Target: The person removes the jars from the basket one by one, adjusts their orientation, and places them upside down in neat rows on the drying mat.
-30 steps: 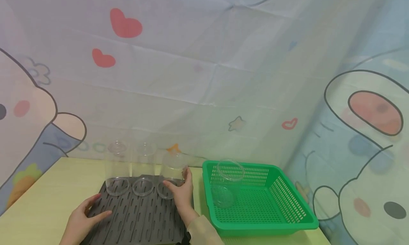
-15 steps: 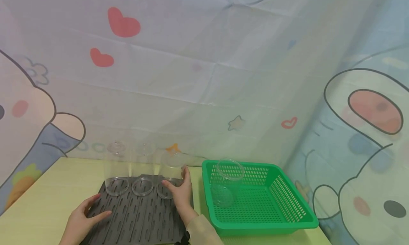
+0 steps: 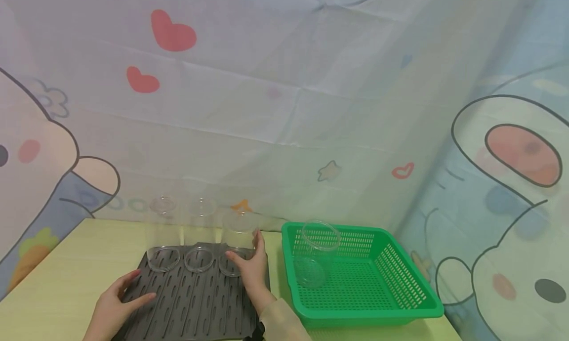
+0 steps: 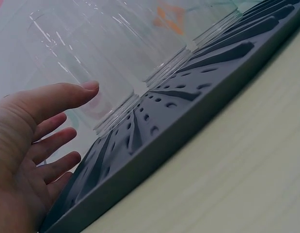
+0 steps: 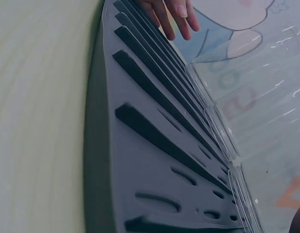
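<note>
Three clear plastic cups stand upside down in a row at the far end of a dark grey slotted draining mat (image 3: 186,306): a left cup (image 3: 163,232), a middle cup (image 3: 199,232) and a right cup (image 3: 237,232). My right hand (image 3: 254,272) holds the right cup, thumb at its near side and fingers round its right side. Only a bit of that hand shows in the right wrist view's lower corner. My left hand (image 3: 111,304) is spread at the mat's left edge, holding nothing. In the left wrist view its thumb (image 4: 67,97) overlaps the nearest cup.
A green plastic basket (image 3: 369,317) stands right of the mat. Inside it, at the left, another clear cup (image 3: 317,262) stands mouth up. Behind the pale yellow table (image 3: 53,277) hangs a printed cloth (image 3: 249,108) with cartoon figures and hearts.
The head view has shifted very slightly. Both hands and the cups hold the same places.
</note>
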A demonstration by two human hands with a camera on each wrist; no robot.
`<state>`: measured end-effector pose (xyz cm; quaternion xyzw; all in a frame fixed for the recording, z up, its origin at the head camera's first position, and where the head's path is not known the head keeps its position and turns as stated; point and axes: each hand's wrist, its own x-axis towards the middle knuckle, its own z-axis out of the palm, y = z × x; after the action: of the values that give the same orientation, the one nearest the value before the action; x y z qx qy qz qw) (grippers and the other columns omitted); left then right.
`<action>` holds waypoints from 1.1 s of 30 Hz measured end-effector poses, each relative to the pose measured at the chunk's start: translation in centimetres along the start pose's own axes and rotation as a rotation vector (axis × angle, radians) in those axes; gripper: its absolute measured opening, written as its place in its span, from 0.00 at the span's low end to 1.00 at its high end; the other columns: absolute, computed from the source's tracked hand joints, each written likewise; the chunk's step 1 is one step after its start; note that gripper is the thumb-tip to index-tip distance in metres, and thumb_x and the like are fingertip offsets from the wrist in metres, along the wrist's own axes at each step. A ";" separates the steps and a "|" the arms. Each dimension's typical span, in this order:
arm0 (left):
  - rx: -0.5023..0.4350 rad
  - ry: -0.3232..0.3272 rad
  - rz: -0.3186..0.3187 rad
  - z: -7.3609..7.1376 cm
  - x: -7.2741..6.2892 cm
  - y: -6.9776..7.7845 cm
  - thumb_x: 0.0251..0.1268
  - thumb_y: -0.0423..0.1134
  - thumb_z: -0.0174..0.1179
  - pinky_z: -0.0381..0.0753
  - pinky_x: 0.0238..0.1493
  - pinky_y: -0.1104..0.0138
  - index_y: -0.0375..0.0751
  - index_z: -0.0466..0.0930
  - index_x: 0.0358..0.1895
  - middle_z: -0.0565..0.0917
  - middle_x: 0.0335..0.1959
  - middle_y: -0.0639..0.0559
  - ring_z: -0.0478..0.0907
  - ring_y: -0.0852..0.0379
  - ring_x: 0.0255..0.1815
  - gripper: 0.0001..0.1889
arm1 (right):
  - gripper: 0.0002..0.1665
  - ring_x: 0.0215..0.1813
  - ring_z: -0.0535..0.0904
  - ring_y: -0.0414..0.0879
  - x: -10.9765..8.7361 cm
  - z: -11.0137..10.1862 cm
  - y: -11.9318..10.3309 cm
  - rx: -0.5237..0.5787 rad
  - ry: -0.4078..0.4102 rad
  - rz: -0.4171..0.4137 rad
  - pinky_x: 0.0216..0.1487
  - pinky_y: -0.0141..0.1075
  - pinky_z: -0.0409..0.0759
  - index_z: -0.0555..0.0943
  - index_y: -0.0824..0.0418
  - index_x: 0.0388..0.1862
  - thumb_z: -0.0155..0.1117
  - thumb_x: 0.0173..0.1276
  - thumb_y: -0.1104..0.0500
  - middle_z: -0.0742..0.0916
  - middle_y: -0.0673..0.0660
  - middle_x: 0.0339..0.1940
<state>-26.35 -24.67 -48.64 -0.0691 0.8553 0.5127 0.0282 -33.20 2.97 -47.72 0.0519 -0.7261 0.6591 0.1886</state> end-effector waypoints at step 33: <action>0.000 -0.002 0.002 0.0 0.1 0.0 0.60 0.52 0.68 0.57 0.75 0.41 0.27 0.43 0.76 0.50 0.73 0.21 0.46 0.25 0.75 0.53 | 0.58 0.79 0.52 0.61 -3.6 -1.7 -5.8 0.092 0.003 -0.256 0.74 0.65 0.56 0.52 0.56 0.79 0.76 0.58 0.54 0.60 0.61 0.78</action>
<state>-26.45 -24.70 -48.59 -0.0677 0.8553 0.5129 0.0284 -27.69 3.27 -43.44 0.1516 -0.6823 0.6625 0.2695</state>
